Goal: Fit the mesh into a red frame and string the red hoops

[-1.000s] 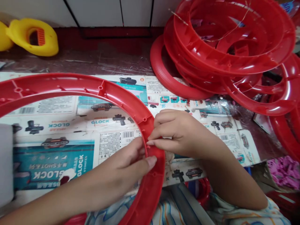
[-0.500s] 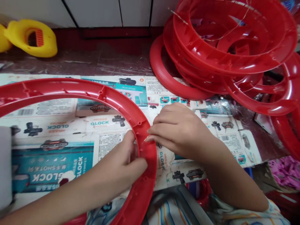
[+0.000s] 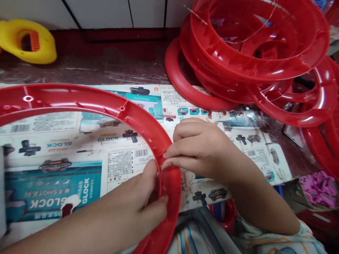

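Observation:
A large red plastic ring [image 3: 111,106] lies flat in front of me on printed toy-gun cardboard [image 3: 53,183]. My left hand [image 3: 137,208] grips the ring's right side from inside, thumb up along the inner wall and fingers closed over the rim. My right hand [image 3: 201,150] rests on the ring's outer edge just above, fingers curled and pinched together at the rim. Whether a small part sits between those fingertips is hidden.
A pile of red rings and spool halves [image 3: 254,49] fills the back right, with a thin wire across the top one. A yellow plastic piece [image 3: 29,42] lies at the back left. Pink material [image 3: 317,187] sits in a box at the lower right.
The ring has shifted slightly and my left hand has slid down its inner edge. My right hand stays pinched at the rim.

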A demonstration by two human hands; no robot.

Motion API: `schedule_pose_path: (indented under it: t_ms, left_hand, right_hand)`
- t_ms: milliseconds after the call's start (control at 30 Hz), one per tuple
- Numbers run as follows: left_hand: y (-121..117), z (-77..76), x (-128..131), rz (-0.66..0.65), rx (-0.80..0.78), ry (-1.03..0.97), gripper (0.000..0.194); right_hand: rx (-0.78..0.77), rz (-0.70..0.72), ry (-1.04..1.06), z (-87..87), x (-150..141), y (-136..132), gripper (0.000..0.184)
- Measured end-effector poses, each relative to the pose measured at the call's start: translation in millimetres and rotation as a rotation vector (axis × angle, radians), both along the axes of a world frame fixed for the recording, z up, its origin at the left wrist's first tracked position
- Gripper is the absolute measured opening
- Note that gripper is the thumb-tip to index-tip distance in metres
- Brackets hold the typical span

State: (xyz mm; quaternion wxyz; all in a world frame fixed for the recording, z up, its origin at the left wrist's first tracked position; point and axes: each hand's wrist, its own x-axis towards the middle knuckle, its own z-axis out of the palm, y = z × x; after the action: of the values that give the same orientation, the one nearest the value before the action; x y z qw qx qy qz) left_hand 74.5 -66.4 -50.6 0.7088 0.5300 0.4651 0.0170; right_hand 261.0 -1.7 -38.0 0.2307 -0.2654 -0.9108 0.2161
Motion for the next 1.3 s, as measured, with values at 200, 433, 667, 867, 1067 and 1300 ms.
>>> schedule_pose_path:
  t_ms: [200, 433, 667, 867, 1067, 1300]
  left_hand:
    - [-2.8, -1.9, -2.9, 0.083, 0.015, -0.036, 0.039]
    - [-9.0, -3.2, 6.2, 0.291, -0.208, -0.284, 0.034]
    - [-5.6, 0.0, 10.6, 0.524, -0.427, -0.445, 0.019]
    - [-2.3, -5.2, 17.5, 0.668, -0.528, -0.491, 0.020]
    - [2.2, 1.4, 14.8, 0.601, -0.447, -0.503, 0.013]
    - [-0.2, -4.6, 17.6, 0.613, -0.165, -0.270, 0.016]
  right_hand:
    - [-0.095, -0.011, -0.041, 4.9, 0.1, 1.9, 0.013]
    - [-0.132, -0.034, -0.056, 6.4, 1.6, 4.6, 0.013]
    - [-0.086, -0.051, -0.011, 6.5, 3.4, 5.0, 0.012]
    - [-0.080, -0.070, -0.003, 4.8, 2.1, 2.3, 0.017]
    - [-0.086, -0.063, 0.030, 9.3, 0.8, -0.9, 0.012]
    - [-0.060, -0.108, 0.030, 9.6, -3.6, -6.5, 0.016]
